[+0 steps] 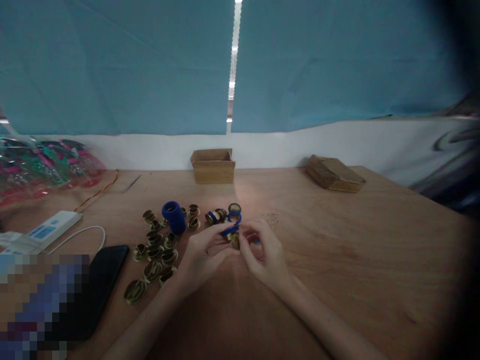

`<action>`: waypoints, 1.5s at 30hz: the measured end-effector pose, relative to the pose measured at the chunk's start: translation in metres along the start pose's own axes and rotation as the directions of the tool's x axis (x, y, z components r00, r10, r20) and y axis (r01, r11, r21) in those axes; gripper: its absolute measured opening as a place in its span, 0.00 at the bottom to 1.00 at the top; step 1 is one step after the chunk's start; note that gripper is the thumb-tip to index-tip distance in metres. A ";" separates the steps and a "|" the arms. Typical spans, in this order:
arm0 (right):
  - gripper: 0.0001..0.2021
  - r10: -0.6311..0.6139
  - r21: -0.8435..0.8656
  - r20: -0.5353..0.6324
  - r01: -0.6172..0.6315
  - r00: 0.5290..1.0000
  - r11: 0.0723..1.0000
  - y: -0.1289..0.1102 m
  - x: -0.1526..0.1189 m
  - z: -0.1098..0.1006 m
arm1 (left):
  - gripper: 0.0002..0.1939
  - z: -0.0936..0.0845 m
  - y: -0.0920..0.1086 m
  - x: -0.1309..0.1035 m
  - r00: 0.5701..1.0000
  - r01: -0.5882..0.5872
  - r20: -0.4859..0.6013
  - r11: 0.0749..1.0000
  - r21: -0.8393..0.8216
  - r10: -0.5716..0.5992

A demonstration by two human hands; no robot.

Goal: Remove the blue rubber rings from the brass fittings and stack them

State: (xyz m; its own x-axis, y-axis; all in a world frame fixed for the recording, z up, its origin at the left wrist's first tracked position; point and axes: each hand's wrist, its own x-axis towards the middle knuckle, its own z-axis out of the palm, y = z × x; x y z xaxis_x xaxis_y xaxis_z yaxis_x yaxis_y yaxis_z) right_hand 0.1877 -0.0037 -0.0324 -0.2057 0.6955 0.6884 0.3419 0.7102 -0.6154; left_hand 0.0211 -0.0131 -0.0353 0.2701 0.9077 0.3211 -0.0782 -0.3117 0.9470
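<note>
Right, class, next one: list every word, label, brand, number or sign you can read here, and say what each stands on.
None can be read.
White power strip: blue-and-white labels, too small and blurred to read.
Open cardboard box and the other box: no print can be made out.
Brass-coloured pieces: any marks are too small to tell.

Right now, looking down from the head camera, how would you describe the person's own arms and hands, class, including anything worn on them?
The ungloved left hand and ungloved right hand each join a slender forearm. Neither the left forearm nor the right forearm shows a sleeve, watch or marking. Finger rings are too small to tell.
</note>
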 end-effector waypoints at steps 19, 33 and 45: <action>0.12 0.018 -0.045 -0.062 -0.020 0.998 0.999 -0.009 0.001 0.003 | 0.20 0.006 -0.001 0.000 0.999 -0.013 -0.036 1.000 -0.008 0.012; 0.07 0.134 -0.020 0.043 -0.134 0.990 0.991 0.000 0.000 0.003 | 0.21 0.002 0.005 0.000 0.986 -0.161 0.027 0.904 0.396 0.163; 0.07 0.070 -0.119 0.068 -0.062 0.995 0.991 -0.004 0.004 -0.002 | 0.23 0.000 0.007 0.001 0.981 -0.173 0.014 0.844 0.508 0.193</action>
State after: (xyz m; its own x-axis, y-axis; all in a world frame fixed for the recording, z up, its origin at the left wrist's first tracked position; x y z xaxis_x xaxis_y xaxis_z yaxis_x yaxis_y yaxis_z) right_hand 0.1872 -0.0039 -0.0265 -0.2427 0.7495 0.6159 0.4607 0.6478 -0.6067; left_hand 0.0206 -0.0142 -0.0285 0.2631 0.8266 0.4974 0.3746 -0.5627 0.7369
